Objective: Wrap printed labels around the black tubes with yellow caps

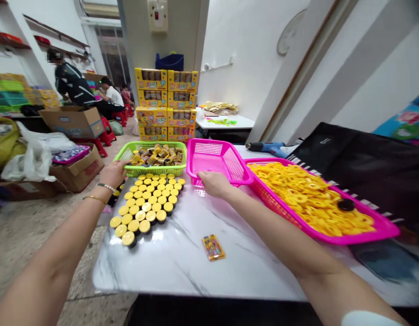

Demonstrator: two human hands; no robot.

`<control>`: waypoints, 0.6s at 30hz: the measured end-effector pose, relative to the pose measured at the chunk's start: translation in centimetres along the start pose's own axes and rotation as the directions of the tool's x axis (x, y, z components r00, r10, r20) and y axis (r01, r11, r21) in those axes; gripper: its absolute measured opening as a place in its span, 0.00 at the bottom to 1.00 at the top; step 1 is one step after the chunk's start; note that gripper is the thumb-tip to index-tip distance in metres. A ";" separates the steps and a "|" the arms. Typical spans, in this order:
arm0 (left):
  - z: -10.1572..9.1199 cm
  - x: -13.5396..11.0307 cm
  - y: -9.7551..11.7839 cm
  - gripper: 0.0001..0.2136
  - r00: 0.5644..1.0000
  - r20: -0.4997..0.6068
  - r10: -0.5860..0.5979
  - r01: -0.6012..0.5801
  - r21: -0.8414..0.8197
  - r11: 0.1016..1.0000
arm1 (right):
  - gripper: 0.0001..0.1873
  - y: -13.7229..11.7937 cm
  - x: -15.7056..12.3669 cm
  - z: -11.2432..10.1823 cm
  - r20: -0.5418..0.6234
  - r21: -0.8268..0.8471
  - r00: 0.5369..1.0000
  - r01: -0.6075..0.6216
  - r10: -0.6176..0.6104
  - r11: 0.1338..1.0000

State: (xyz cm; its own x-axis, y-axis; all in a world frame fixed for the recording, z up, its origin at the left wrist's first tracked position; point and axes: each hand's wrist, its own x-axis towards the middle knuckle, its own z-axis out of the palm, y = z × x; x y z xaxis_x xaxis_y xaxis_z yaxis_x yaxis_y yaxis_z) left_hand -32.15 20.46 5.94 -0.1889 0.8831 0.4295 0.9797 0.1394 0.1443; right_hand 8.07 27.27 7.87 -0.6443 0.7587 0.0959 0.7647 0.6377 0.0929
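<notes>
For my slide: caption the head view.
Left hand at green basket, right hand on empty pink basket, yellow-capped jars lined up between.

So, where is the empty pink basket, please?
The pink basket sits mid-table, head view, between the green basket and ring-filled tray, right hand on its rim.

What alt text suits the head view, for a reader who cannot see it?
A person's left hand touches a green basket and the right hand rests on the rim of an empty pink basket, on a marble table. Yellow-capped jars stand in rows between the arms; a pink tray of yellow rings lies right.
</notes>
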 end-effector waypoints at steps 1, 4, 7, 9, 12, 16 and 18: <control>-0.1 -0.1 0.0 0.21 1.000 -0.011 -0.011 0.011 -0.016 1.000 | 0.18 -0.2 0.3 0.1 0.003 -0.003 1.000 -0.005 0.005 1.000; -0.7 -1.3 0.2 0.26 0.995 -0.057 -0.078 0.073 -0.080 0.994 | 0.20 -0.6 0.1 -0.3 0.007 -0.002 1.000 -0.011 0.011 1.000; -1.8 -4.0 1.3 0.27 0.977 -0.065 -0.203 0.164 -0.381 0.910 | 0.20 -1.1 -0.5 -1.5 -0.010 0.004 1.000 -0.013 0.013 1.000; -2.9 -6.6 2.3 0.28 0.956 -0.009 -0.293 0.225 -0.618 0.753 | 0.20 -1.7 -0.7 -2.1 -0.033 0.004 0.999 -0.025 0.025 1.000; -4.5 -11.2 3.5 0.29 0.907 0.083 -0.412 0.324 -0.763 0.559 | 0.19 -3.0 -0.9 -2.0 -0.048 0.000 0.998 -0.038 0.038 0.999; -5.4 -17.8 2.9 0.27 0.825 0.163 -0.541 0.422 -0.814 0.399 | 0.18 -3.1 -1.8 -0.6 -0.043 -0.018 0.998 -0.045 0.044 0.999; -5.6 -21.0 2.0 0.24 0.780 0.226 -0.584 0.489 -0.802 0.343 | 0.18 -2.2 -2.5 -0.1 -0.047 -0.029 0.998 -0.052 0.051 0.998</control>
State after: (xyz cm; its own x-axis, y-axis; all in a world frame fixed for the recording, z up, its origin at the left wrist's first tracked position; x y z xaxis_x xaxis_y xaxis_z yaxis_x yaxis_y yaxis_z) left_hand -26.62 -0.31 2.18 -0.7039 0.7086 0.0490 0.1895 0.1208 0.9744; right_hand 8.02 23.94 7.50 -0.6044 0.7829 0.1472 0.7966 0.5931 0.1167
